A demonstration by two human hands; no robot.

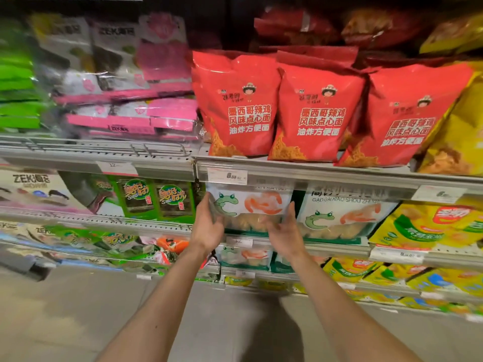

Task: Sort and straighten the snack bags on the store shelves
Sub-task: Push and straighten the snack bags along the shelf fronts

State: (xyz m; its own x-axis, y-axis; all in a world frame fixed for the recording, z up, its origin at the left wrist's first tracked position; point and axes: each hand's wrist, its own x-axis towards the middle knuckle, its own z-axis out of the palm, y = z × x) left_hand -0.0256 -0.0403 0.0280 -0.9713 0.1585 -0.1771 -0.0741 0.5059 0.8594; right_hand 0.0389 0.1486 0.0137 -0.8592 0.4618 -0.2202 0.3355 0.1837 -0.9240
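Observation:
A white snack bag point(249, 205) printed with a green frog and orange prawns stands on the middle shelf, just under the shelf rail. My left hand point(207, 226) grips its left edge, thumb along the side. My right hand point(283, 232) holds its right lower edge, thumb up beside the bag. A matching white frog bag point(345, 215) stands right next to it. Three red noodle-snack bags point(317, 111) stand on the shelf above, the right one leaning.
Pink and green seaweed packs point(136, 100) fill the upper left shelf, green seaweed packs point(156, 201) the middle left. Yellow bags point(428, 226) sit to the right. A grey shelf rail with price tags point(227, 175) runs just above my hands. Lower shelves hold more bags.

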